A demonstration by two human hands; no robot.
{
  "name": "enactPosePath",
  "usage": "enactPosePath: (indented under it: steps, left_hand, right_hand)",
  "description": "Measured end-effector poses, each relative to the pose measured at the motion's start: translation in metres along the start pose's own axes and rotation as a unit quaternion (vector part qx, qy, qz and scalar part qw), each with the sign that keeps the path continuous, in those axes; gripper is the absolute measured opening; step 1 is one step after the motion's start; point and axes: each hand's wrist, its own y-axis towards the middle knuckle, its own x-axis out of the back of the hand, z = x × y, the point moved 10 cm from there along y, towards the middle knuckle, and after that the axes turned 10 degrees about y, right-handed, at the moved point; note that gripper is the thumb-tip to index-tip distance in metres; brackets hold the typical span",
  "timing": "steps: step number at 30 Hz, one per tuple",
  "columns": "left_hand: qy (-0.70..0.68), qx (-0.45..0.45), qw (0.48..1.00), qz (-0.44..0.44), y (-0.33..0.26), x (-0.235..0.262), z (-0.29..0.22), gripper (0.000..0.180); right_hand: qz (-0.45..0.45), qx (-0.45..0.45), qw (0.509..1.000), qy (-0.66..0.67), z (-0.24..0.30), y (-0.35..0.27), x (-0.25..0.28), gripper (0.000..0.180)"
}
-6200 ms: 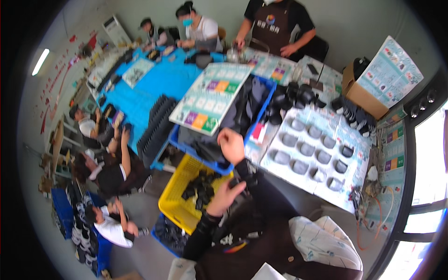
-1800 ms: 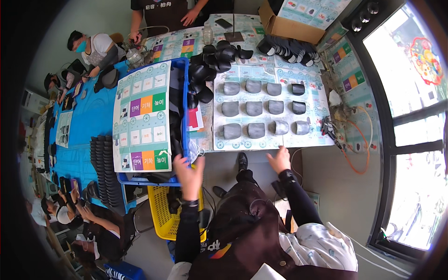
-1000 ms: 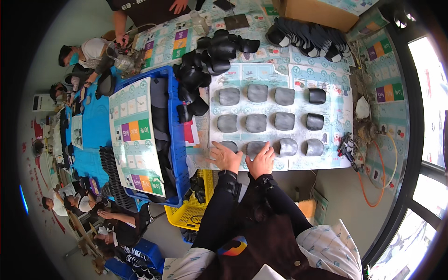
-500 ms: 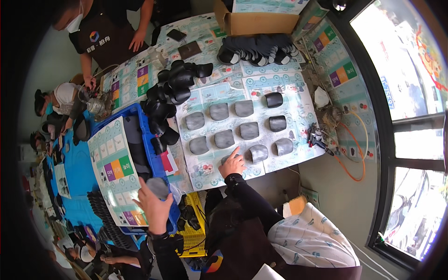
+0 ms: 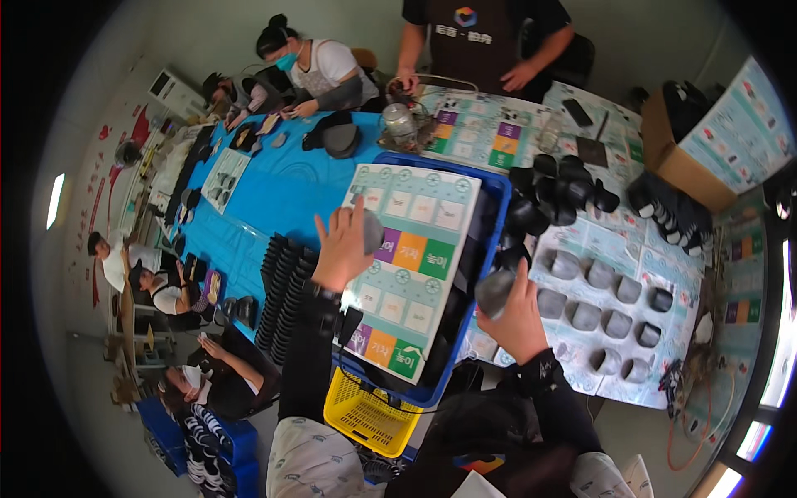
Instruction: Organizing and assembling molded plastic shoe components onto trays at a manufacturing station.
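Note:
My left hand (image 5: 342, 256) is over the printed white board (image 5: 398, 292), gripping a grey curved piece with a rounded edge (image 5: 373, 233) along its inner side. Its other fingers are spread. My right hand (image 5: 516, 322) pinches a second grey curved piece (image 5: 496, 293) between thumb and fingers, just past the right rim of the blue crate (image 5: 448, 383). The board lies across this crate and hides most of its dark contents. To the right, several similar grey pieces (image 5: 586, 315) sit in rows on the printed tabletop (image 5: 573, 373).
Glossy black curved parts (image 5: 573, 187) are heaped beyond my right hand. Nested black parts (image 5: 286, 286) line the blue table (image 5: 286, 187) on the left. A yellow basket (image 5: 365, 411) stands below the crate. Co-workers (image 5: 328, 70) sit around; another person (image 5: 486, 46) stands opposite.
The view has swung left. My right hand has lifted a grey piece from the tabletop and carried it left to the crate's side. My left hand, still holding its piece, has moved over the board.

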Motion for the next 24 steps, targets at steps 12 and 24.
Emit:
enactPosePath:
  steps: [12,24]
  left_hand:
    - [-0.011,-0.104,0.994,-0.003,0.12,-0.107,0.084,0.107]
    - [0.003,-0.158,0.987,0.0,0.129,-0.135,0.109,0.113]
  right_hand:
    - [0.068,0.142,0.946,-0.283,0.094,0.229,-0.213,0.11]
    - [0.118,0.144,0.927,-0.326,0.09,0.257,-0.263,0.103]
